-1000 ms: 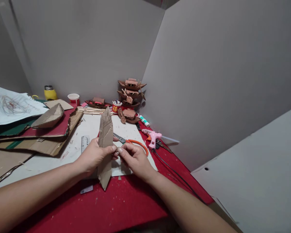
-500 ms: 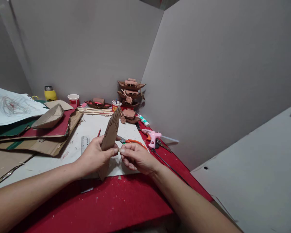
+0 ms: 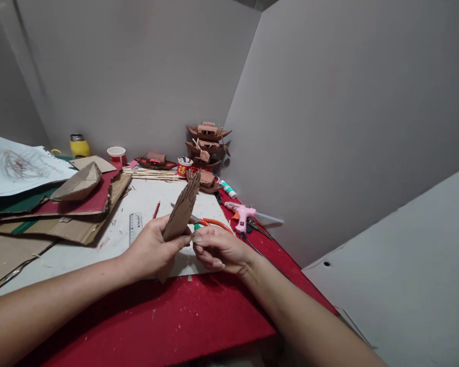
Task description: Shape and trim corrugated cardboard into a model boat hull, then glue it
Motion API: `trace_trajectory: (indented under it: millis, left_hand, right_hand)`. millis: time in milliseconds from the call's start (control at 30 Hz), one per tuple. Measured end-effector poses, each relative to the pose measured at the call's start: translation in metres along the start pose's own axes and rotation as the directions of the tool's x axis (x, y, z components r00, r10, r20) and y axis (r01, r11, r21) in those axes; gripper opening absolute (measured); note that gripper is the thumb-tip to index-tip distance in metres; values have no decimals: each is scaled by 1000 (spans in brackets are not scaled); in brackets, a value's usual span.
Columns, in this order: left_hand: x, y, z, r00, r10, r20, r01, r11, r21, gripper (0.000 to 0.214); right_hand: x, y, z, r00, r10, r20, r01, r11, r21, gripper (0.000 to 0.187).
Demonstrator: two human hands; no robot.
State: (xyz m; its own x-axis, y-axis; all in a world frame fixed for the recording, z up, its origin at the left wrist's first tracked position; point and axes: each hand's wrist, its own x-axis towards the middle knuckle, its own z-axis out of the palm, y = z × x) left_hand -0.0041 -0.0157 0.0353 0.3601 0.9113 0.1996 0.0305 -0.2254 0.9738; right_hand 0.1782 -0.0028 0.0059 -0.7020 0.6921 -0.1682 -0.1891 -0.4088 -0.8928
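My left hand [image 3: 156, 250] is wrapped round a brown cardboard piece [image 3: 182, 209], held up on edge above the white board. Its upper part tapers and shows rows of torn corrugation. Close by on the right, my right hand [image 3: 222, 248] has its thumb and forefinger pinched together near the cardboard's edge; whatever lies in the pinch is too small to make out. Just beyond the right fingers rest orange-and-green-handled scissors [image 3: 216, 223]. A clear ruler [image 3: 135, 227] and a red pencil [image 3: 156, 209] lie past the left hand.
A pink glue gun [image 3: 243, 216] with its cord sits on the red tablecloth [image 3: 168, 326] at the right. Cardboard sheets [image 3: 87, 224] are piled at left, topped by a cardboard hull [image 3: 78, 184]. Behind stand stacked model boats [image 3: 208, 133], sticks [image 3: 149, 175] and a paper cup [image 3: 117, 155].
The cardboard piece has tilted, its top leaning further right. Both hands have shifted slightly to the right, and the right hand's lower fingers have moved a little.
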Motion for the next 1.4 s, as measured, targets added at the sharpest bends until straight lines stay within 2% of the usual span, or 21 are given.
trace_trajectory:
  millis: [267,500,567,667,767,867,967,1133,1233,1400]
  left_hand:
    - [-3,1,5,998,-54,-25,51,992,-113,19]
    - [-5,2,7,996,-88,21,91,975,-204,23]
    - [-2,0,5,989,-147,-3,141,952,-273,25]
    - [3,-3,0,962,-270,-31,238,894,-380,28]
    - [8,-7,-4,927,-374,11,339,827,-449,24]
    - [10,-10,-5,905,-423,53,395,787,-474,23]
    - [8,-10,-3,913,-401,74,390,804,-450,23]
    - [3,-9,-2,967,-225,121,254,896,-365,28]
    - [1,-9,-2,976,-164,141,202,924,-324,36]
    - [0,-5,0,990,-124,66,133,977,-168,27]
  right_hand:
    - [-1,2,0,998,21,66,-26,997,73,27]
    - [-2,3,2,991,12,134,-19,998,56,35]
    - [-3,1,3,992,-33,119,26,998,59,31]
    - [-6,-3,5,991,-131,25,130,990,55,19]
    - [-8,-6,7,975,-216,-46,217,976,19,17]
    - [-8,-5,10,972,-230,-52,230,973,-5,15]
    - [-6,-3,15,969,-231,-91,230,973,-26,19]
    - [-4,-2,16,959,-224,-173,212,974,-83,24]
    - [-4,-2,14,962,-182,-202,165,982,-96,27]
    - [-4,-1,13,965,-139,-221,113,986,-127,34]
